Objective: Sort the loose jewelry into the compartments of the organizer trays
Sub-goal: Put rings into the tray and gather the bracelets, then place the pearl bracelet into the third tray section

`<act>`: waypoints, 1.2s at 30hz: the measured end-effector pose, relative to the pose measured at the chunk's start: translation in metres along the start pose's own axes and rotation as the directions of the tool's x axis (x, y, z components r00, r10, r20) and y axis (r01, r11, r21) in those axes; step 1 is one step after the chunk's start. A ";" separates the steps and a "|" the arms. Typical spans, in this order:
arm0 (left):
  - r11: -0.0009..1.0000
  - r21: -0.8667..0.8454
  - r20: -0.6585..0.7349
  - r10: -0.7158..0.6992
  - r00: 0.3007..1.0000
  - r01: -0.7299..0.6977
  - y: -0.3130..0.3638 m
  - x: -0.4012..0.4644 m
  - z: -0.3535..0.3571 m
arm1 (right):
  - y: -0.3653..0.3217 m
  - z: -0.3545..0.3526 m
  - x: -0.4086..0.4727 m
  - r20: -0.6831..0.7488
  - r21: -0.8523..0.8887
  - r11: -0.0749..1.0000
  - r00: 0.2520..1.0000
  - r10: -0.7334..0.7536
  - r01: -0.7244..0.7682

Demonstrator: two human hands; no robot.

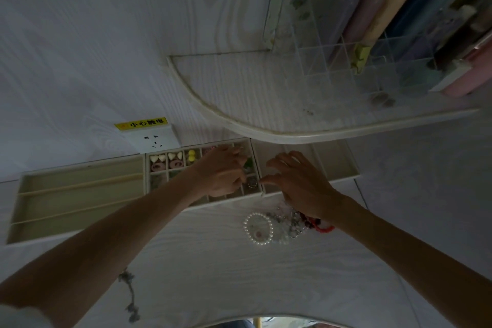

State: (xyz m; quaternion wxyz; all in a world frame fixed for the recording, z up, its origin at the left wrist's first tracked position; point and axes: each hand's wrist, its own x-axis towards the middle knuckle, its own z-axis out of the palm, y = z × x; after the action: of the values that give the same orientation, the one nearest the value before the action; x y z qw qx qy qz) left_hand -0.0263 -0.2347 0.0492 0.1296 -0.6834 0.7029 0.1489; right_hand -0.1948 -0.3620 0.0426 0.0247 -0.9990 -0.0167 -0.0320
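Bare tabletop open at 6 o'clock of the trays, pearl bracelet and bead pile crowding 5 o'clock, curved shelf overhanging at 12 o'clock, long-slot tray at 9 o'clock.

We see both hands reaching over the cream tray of small square compartments on the white wood-grain tabletop: the left hand hovers with fingers curled over the right-hand cells, and the right hand is just beside it with fingers bent toward the tray's edge. We cannot tell whether either hand holds a piece. A white pearl bracelet lies near the right wrist, touching a heap of mixed beaded jewelry, while a cream tray with long slots adjoins on the left.
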 end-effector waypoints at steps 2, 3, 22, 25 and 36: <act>1.000 -0.028 0.015 -0.005 1.000 0.005 0.000 -0.001 0.000 | -0.001 -0.001 0.004 -0.010 0.010 1.000 1.000 -0.003 0.003; 0.999 -0.045 0.022 -0.010 1.000 0.011 0.001 -0.002 -0.001 | -0.001 -0.002 0.005 -0.011 0.011 1.000 1.000 0.001 -0.001; 0.794 -0.558 -0.002 -0.292 0.956 0.241 0.025 -0.031 -0.006 | -0.036 -0.004 -0.044 0.125 0.225 0.927 0.952 0.278 -0.300; 0.680 -0.662 0.090 -0.344 0.935 0.314 0.044 -0.047 0.014 | -0.052 0.014 -0.049 0.229 0.238 0.874 0.899 0.373 -0.423; 0.682 -0.584 -0.052 -0.572 0.818 0.440 0.088 -0.040 0.061 | -0.078 0.039 -0.036 0.107 0.304 0.757 0.811 0.576 -0.578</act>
State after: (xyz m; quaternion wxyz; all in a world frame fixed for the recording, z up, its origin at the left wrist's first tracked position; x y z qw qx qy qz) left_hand -0.1140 -0.1720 0.0111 -0.1173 -0.8715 0.4218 0.2210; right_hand -0.2311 -0.2829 0.0049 0.1962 -0.9377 0.2864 -0.0163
